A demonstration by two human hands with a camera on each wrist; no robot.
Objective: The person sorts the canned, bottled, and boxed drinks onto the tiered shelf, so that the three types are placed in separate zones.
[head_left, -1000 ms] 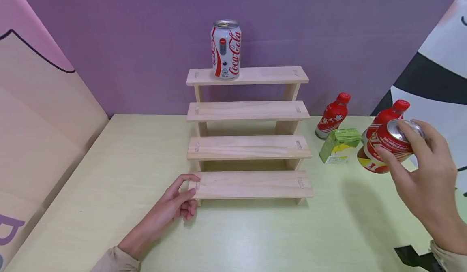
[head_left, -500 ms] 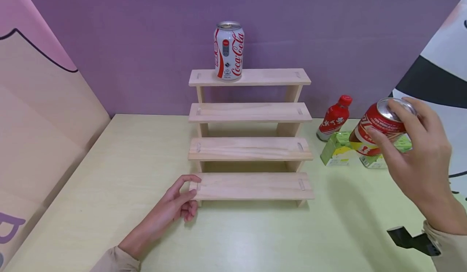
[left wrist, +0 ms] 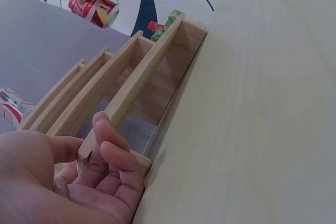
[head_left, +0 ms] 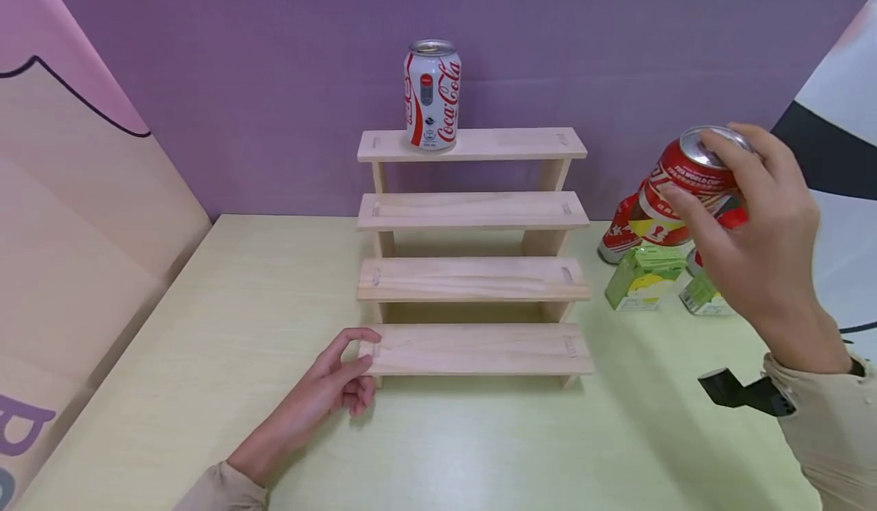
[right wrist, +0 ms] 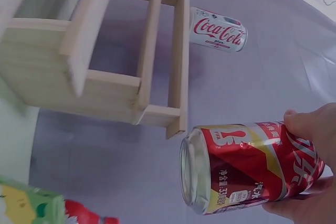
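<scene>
1. Right hand [head_left: 760, 237] is gripping the red can [right wrist: 252, 166] near its lid end, thumb and fingers curling round it. Can is hanging tilted in the air, right of the wooden shelf [head_left: 473, 210] and apart from it.
2. Left hand [head_left: 339, 378] is pinching the left end of the shelf's lowest board.
3. In the head view, the red can is covering the upper part of the left bottle [head_left: 619, 229]. Can and right hand are hiding most of the right bottle [head_left: 735, 217]; probably upright, but I'm not seeing enough to be sure.
4. Left carton [head_left: 644, 281] is showing nearly whole; right carton [head_left: 704, 296] is partly disappearing behind the right hand.
5. Right wrist view's frame edge is cutting off a carton and a bottle at lower left.
6. White can [head_left: 433, 96] is standing upright on the top board, left of centre; board length is extending to its right.
7. Table [head_left: 479, 450] is running left of the shelf and in front; its back edge is lying along the purple backdrop [head_left: 274, 77].
</scene>
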